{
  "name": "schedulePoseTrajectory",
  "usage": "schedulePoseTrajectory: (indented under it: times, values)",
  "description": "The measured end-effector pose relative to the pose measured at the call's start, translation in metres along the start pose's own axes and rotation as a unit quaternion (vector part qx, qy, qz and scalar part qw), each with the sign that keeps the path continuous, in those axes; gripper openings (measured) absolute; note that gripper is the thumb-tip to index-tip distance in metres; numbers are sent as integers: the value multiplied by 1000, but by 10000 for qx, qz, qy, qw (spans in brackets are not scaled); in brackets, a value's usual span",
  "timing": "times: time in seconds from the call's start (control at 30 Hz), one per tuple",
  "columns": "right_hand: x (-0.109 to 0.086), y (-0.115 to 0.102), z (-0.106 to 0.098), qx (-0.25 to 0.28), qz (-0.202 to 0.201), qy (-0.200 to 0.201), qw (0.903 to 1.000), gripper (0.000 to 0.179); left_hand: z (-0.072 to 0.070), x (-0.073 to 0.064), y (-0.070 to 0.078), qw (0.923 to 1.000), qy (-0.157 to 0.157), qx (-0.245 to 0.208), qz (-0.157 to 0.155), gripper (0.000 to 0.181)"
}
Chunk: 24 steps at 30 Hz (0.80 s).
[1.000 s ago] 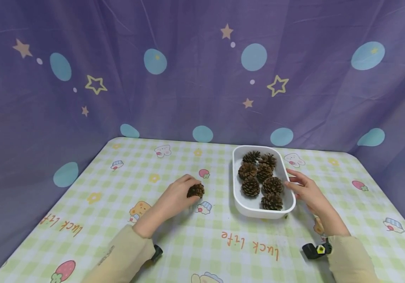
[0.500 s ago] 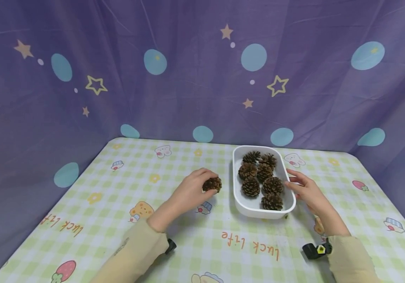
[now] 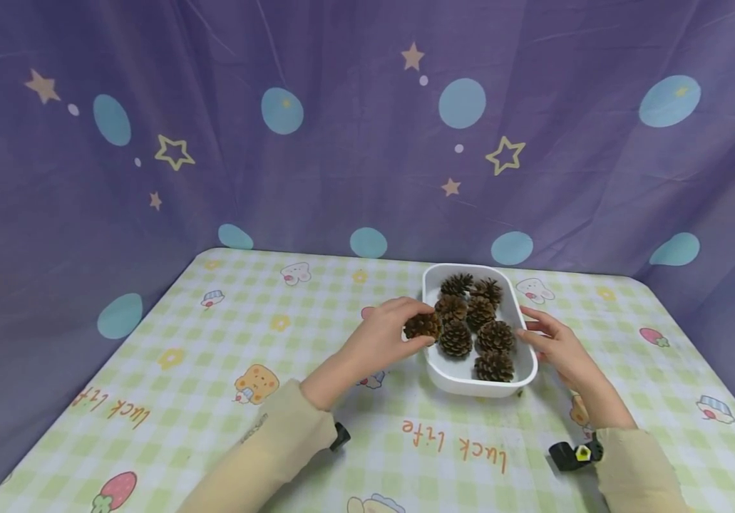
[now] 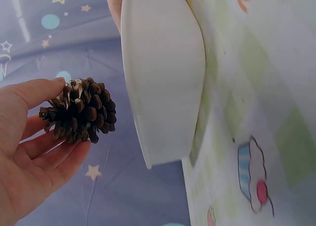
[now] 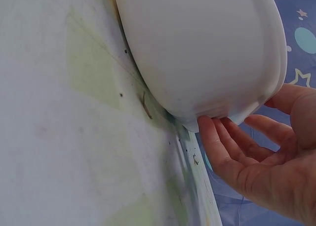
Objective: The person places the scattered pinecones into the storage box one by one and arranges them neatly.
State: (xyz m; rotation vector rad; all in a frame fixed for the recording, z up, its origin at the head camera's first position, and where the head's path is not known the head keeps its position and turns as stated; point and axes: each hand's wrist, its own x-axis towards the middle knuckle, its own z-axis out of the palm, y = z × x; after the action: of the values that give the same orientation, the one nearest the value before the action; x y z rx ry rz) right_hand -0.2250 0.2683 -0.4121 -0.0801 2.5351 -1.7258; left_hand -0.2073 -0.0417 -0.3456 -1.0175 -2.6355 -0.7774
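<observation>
A brown pinecone [image 3: 423, 325] is held between the thumb and fingers of my left hand [image 3: 385, 333], at the left rim of a white plastic box [image 3: 470, 386]. In the left wrist view, the pinecone [image 4: 84, 111] is raised beside the box's outer wall [image 4: 163, 77]. Several more pinecones [image 3: 455, 339] lie inside the box. On the box's right side, my right hand [image 3: 556, 348] holds the edge. The right wrist view has its fingers [image 5: 215, 142] against the outer wall under the rim, while the thumb tip is hidden behind the rim.
A green-and-white checked cloth [image 3: 316, 456] with cartoon prints covers the table. Behind it hangs a purple curtain [image 3: 354, 192] with stars and blue spots. Tiny dark crumbs and a small twig [image 5: 146, 106] lie on the cloth beside the box.
My left hand has carried the pinecone up off the cloth and rightward to the box's left rim. The right hand and the box have stayed in place.
</observation>
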Motion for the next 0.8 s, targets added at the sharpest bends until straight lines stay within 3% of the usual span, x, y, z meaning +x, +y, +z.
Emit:
schedulePoseTrajectory:
  times: [0.33,0.6,0.8]
  values:
    - [-1,-2,0,25,65,17,10000,62,23,17,10,9981,-591,-41,-189,45]
    - [-2,-3,1,38,51,27,10000,61,38,21,10,9972,-738,109,52,40]
    - [-2,-3,1,37,33,22,10000,61,44,22,11,9944,-1028,235,81,40]
